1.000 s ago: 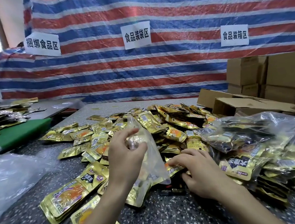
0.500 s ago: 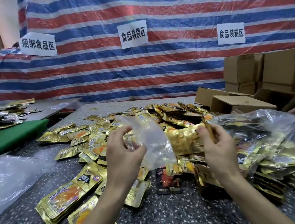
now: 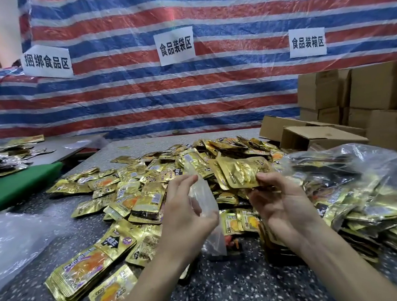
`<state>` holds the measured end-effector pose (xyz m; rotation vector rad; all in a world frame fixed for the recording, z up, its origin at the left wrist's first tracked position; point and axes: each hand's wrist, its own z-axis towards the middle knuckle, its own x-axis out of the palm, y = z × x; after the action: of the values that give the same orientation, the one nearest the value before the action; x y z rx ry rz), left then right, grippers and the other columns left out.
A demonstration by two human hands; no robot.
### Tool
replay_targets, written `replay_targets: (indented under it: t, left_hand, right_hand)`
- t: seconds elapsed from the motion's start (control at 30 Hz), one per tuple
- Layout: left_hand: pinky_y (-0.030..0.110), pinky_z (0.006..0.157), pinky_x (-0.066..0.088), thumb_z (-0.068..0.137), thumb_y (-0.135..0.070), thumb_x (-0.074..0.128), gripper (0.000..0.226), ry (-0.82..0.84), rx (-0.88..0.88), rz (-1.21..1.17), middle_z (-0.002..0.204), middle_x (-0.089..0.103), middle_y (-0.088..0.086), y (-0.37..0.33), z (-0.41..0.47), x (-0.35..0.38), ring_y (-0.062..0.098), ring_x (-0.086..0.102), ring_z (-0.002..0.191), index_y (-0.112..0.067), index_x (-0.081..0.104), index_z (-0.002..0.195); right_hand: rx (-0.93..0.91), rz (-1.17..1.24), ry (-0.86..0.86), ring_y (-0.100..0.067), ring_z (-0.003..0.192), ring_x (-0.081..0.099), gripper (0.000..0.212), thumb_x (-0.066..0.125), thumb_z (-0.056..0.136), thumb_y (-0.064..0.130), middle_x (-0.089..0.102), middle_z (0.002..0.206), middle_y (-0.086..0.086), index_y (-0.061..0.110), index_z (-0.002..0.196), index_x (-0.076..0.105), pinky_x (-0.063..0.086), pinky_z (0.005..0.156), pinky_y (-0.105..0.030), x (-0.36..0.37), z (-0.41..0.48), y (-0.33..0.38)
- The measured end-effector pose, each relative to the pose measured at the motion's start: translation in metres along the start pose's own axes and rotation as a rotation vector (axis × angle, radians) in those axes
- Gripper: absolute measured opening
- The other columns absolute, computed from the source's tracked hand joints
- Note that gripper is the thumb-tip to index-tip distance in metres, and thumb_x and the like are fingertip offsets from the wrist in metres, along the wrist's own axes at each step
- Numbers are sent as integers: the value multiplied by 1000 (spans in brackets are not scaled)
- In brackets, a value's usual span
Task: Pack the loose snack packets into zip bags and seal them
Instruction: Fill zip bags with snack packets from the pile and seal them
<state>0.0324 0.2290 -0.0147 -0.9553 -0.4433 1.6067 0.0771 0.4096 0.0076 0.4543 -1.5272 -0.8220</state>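
Zip bag (image 3: 202, 197) now edge-on above speckled table (image 3: 227, 290), striped tarp (image 3: 141, 95) behind.

Soft, even light, and we see everything brightly. Washed-out daylight leaks in at the top left. The heap of gold foil snack packets (image 3: 193, 160) flashes patchy glare; the crumpled clear plastic sheet (image 3: 14, 238) shines white. Faint shadows only on the speckled grey stone tabletop (image 3: 239, 289). Our wide lens bows the red, blue and white striped tarpaulin (image 3: 212, 97) toward the edges; far right blurs.

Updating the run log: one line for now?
left hand: holds zip bag | right hand: holds gold packets | status: not yet bagged
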Motion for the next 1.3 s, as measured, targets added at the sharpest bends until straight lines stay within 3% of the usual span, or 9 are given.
replay_targets:
  t: [0.13,0.27,0.4,0.5,0.7,0.87,1.03,1.13,1.3]
  left_hand:
    - [13,64,47,68,1,85,76,100,-31,-104,127,43,-8,-5,-2,6,-1,53,71,-16,53,135]
    - [1,80,38,60,-15,94,65,82,23,-72,114,51,-6,-6,-2,10,-5,53,100,-29,60,114]
    - [19,90,48,62,-13,91,85,113,-119,-117,129,49,-2,-1,2,4,9,57,109,-18,50,136]
    - [14,61,51,74,10,75,78,146,-195,-194,129,49,4,3,2,-2,6,60,89,-22,46,139]
    - [26,64,56,72,10,72,82,152,-127,-69,129,45,-9,4,1,1,3,56,80,-22,45,142]
    - [20,56,48,82,8,67,80,234,-147,-4,117,42,-6,8,0,13,3,45,63,-56,44,123]
    - [43,90,51,87,-15,65,37,306,-181,-11,108,62,12,5,2,9,23,59,96,-37,65,116]
    - [19,91,50,81,-8,76,74,290,-205,-88,117,61,-14,1,-2,5,0,61,106,-72,52,108]
    - [28,88,53,56,-12,76,92,362,-273,-90,136,49,-7,1,-3,7,12,61,111,-53,45,132]
  right_hand:
    - [104,68,112,-22,80,66,23,78,59,13,68,90,-10,11,80,69,62,71,-36,5,-1,-7]
    - [105,-76,155,-30,94,65,27,75,65,16,67,93,-9,11,89,65,45,100,-67,9,-3,-15]
    - [29,-139,59,-22,69,66,16,68,75,10,64,73,-9,5,88,60,61,76,-52,9,-1,-19]
    - [-82,-174,-60,-20,67,66,8,60,91,3,65,70,-7,6,97,56,61,64,-45,7,2,-19]
    - [-18,-133,-26,-28,84,67,6,64,89,13,68,84,-12,8,94,63,58,84,-56,6,0,-16]
    - [178,-28,182,-30,91,75,29,63,78,33,76,102,-12,12,92,78,54,84,-65,11,-8,-12]
    - [74,-170,24,-29,89,71,32,70,83,27,72,104,-19,4,105,72,63,71,-48,17,-8,-26]
    - [24,-227,-119,-26,78,72,33,70,92,21,74,106,-18,0,117,66,57,52,-33,18,-6,-34]
    - [-37,-243,-213,-26,73,76,21,69,95,21,78,89,-10,6,109,65,60,55,-37,13,-4,-35]
